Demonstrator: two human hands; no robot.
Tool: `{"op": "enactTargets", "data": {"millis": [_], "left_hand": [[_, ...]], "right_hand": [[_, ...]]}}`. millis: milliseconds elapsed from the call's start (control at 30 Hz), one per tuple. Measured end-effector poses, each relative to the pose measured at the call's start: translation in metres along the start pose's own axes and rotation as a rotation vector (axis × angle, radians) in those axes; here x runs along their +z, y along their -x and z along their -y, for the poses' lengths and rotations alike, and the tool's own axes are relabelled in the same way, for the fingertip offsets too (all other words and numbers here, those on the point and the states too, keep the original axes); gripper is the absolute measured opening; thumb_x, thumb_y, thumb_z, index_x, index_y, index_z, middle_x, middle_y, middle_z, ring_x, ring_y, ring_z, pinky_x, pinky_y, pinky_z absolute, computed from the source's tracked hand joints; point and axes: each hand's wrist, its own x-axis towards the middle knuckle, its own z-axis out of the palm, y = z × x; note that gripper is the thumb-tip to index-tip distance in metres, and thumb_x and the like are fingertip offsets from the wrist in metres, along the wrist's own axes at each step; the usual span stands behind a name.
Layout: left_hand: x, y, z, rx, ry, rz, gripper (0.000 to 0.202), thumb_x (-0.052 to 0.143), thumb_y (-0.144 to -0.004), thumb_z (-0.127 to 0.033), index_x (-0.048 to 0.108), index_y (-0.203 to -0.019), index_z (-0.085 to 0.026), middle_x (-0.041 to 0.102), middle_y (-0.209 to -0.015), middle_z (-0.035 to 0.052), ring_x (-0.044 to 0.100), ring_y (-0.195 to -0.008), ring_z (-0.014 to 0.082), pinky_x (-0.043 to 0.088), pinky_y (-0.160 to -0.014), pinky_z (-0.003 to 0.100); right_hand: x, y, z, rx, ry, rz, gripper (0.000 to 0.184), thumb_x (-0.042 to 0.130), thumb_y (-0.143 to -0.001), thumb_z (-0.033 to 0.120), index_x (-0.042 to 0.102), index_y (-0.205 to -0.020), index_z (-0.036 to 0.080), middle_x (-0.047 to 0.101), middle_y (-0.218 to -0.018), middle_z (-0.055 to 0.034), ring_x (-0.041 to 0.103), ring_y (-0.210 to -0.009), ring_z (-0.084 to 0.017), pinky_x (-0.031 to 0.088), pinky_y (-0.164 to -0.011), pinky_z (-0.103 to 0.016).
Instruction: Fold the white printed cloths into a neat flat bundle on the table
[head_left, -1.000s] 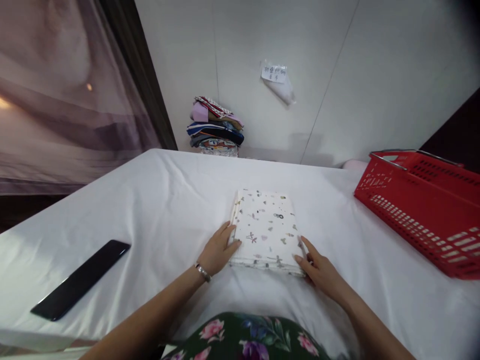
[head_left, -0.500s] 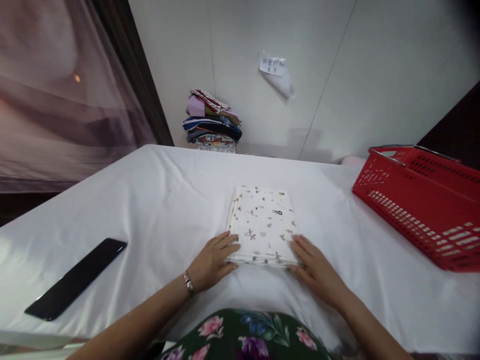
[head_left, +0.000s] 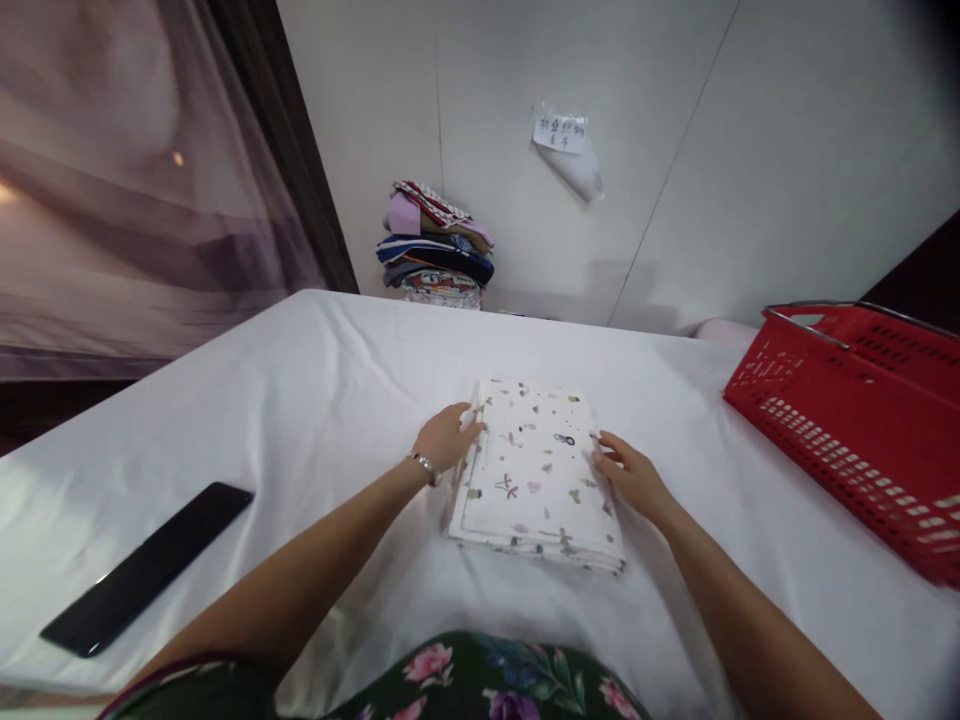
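Both hands have slid from the near corners of the folded cloth [head_left: 536, 470] up along its sides. The left hand [head_left: 448, 438], fingers curled, meets the left edge near the far corner, though a grip cannot be told; the right hand [head_left: 634, 475], loosely open, touches the right edge. The cloth lies flat between them on the white sheet [head_left: 300, 400].

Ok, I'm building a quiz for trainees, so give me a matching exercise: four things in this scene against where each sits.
Things: 1 folded white cloth with small prints; 2 red plastic basket; 3 flat black phone; 4 stack of colourful folded clothes.
Places: A by the far wall; B table, near left; C between left hand and right hand; D table, right edge.
Pairs: 1-C, 2-D, 3-B, 4-A.
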Motion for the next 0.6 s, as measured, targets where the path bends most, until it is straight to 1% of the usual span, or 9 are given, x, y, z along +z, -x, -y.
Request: {"op": "enactTargets", "data": {"millis": [67,133,233,333,400,533,600], "left_hand": [[0.004,-0.021,-0.008,-0.047,-0.028,0.058,0.057,0.046,-0.08,-0.048,0.043,-0.126,-0.015,0.057,-0.119,0.0123,0.057,-0.102,0.0247,0.043,-0.085,0.033],[0.009,-0.039,-0.016,-0.088,-0.03,0.113,0.061,0.046,-0.079,-0.05,0.04,-0.127,-0.013,0.055,-0.121,0.0154,0.055,-0.105,0.027,0.042,-0.085,0.034],[0.016,-0.062,-0.023,-0.156,0.018,0.122,0.065,0.049,-0.077,-0.05,0.038,-0.128,-0.01,0.052,-0.124,0.0181,0.05,-0.113,0.028,0.04,-0.088,0.033],[0.021,-0.079,-0.023,-0.247,0.118,0.093,0.071,0.057,-0.072,-0.048,0.036,-0.128,-0.009,0.047,-0.129,0.019,0.047,-0.117,0.0275,0.04,-0.09,0.031],[0.023,-0.086,-0.021,-0.302,0.183,0.095,0.074,0.061,-0.069,-0.047,0.037,-0.127,-0.008,0.047,-0.129,0.0193,0.048,-0.116,0.0272,0.042,-0.088,0.03],[0.022,-0.095,-0.018,-0.336,0.24,0.128,0.074,0.061,-0.067,-0.051,0.041,-0.124,-0.007,0.051,-0.125,0.0187,0.054,-0.108,0.0259,0.045,-0.08,0.028],[0.02,-0.098,-0.018,-0.338,0.204,0.155,0.075,0.057,-0.068,-0.056,0.043,-0.122,-0.007,0.056,-0.119,0.0184,0.057,-0.103,0.0255,0.046,-0.077,0.028]], "right_hand": [[0.002,-0.026,0.002,0.073,-0.005,0.012,0.061,0.055,-0.076,0.043,0.042,-0.131,0.02,0.058,-0.116,-0.0093,0.059,-0.094,-0.021,0.046,-0.082,-0.035],[0.004,-0.049,0.007,0.127,-0.004,0.014,0.067,0.058,-0.074,0.044,0.039,-0.133,0.019,0.06,-0.111,-0.0101,0.059,-0.093,-0.021,0.045,-0.083,-0.036],[0.007,-0.075,0.017,0.184,-0.108,0.009,0.075,0.063,-0.071,0.043,0.035,-0.136,0.018,0.061,-0.108,-0.0113,0.059,-0.091,-0.022,0.046,-0.082,-0.035],[0.01,-0.091,0.024,0.278,-0.28,-0.001,0.081,0.065,-0.069,0.043,0.03,-0.138,0.02,0.057,-0.116,-0.0134,0.059,-0.093,-0.023,0.049,-0.075,-0.033],[0.012,-0.098,0.024,0.315,-0.33,-0.005,0.083,0.066,-0.068,0.043,0.027,-0.138,0.02,0.052,-0.123,-0.0148,0.059,-0.096,-0.023,0.05,-0.073,-0.032],[0.013,-0.109,0.019,0.348,-0.384,0.024,0.091,0.069,-0.064,0.048,0.025,-0.138,0.019,0.044,-0.132,-0.0175,0.058,-0.1,-0.024,0.051,-0.076,-0.033],[0.013,-0.115,0.017,0.359,-0.409,0.052,0.091,0.071,-0.061,0.049,0.028,-0.136,0.018,0.044,-0.131,-0.0185,0.057,-0.101,-0.025,0.05,-0.077,-0.035]]}}
